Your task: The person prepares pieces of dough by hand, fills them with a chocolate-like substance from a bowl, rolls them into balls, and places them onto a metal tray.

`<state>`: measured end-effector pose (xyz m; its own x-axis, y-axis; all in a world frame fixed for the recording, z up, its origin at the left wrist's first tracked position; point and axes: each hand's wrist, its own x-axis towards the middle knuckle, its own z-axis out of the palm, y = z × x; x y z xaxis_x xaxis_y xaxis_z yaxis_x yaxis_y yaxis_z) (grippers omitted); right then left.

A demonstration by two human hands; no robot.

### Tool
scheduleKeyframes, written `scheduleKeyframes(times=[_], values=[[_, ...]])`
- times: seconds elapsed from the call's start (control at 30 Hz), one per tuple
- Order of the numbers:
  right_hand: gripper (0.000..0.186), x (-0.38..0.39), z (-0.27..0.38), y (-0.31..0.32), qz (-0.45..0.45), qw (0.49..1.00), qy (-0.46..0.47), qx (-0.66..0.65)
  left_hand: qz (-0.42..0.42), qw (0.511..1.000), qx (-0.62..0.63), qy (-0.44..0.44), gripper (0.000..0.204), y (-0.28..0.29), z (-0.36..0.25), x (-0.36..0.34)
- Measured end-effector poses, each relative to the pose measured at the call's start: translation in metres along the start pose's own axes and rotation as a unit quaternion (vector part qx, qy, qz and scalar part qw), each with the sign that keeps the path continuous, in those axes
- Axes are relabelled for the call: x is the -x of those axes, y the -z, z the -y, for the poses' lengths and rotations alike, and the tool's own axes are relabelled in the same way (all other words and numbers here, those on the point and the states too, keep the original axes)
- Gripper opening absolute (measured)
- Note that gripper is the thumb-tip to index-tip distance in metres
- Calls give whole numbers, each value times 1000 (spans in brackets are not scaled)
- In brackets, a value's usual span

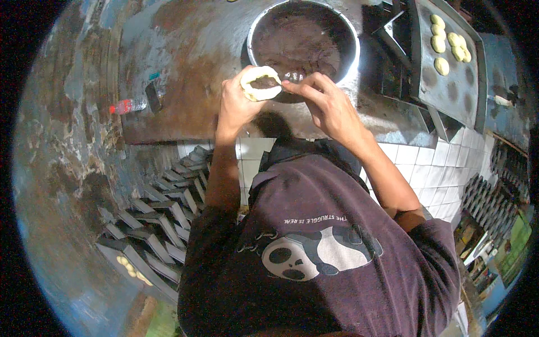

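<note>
Cupped in my left hand (234, 106) is a piece of pale dough (258, 73), opened out into a hollow. Dark brown filling (264, 83) sits inside it. My right hand (330, 105) is at the dough's right edge, its fingers pinched together and the index fingertip close to or touching the dough. Whether those fingers hold a small tool is hidden from me. Just beyond both hands stands a large round metal basin (357, 49), with a dark brown mass (297, 42) spread over its inside.
At the far right, a metal tray (449, 92) carries several pale dough pieces (438, 42). A clear bottle with a red cap (126, 106) lies at the left beside a small dark block (152, 96). Stacked metal trays (151, 224) stand low on the left; more stacked metalwork (485, 205) is at right.
</note>
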<state>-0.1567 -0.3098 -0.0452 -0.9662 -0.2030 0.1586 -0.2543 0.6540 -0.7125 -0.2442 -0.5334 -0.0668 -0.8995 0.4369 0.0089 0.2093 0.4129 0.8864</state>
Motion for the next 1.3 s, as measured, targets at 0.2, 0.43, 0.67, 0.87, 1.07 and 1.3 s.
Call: scheduleKeyframes(times=[0.2,0.43,0.67,0.87,1.07,1.3], values=[[21,93,-62,-41,-133,961,-202,-137,-3,973,206,108,28,-21,17,-4],[37,212,-205,-91,-75,910,-395,98,120,989,78,27,32,-56,17,-5],[78,37,-10,50,-37,990,-79,-107,277,957,79,21,32,-63,-34,-28],[43,9,-9,70,-4,977,-106,-186,309,946,85,-43,48,-45,-56,-38],[39,7,2,70,-52,909,-192,-367,242,913,324,48,43,-37,-63,-20],[82,-6,32,92,-46,993,80,71,229,898,367,73,26,-55,-62,-22]])
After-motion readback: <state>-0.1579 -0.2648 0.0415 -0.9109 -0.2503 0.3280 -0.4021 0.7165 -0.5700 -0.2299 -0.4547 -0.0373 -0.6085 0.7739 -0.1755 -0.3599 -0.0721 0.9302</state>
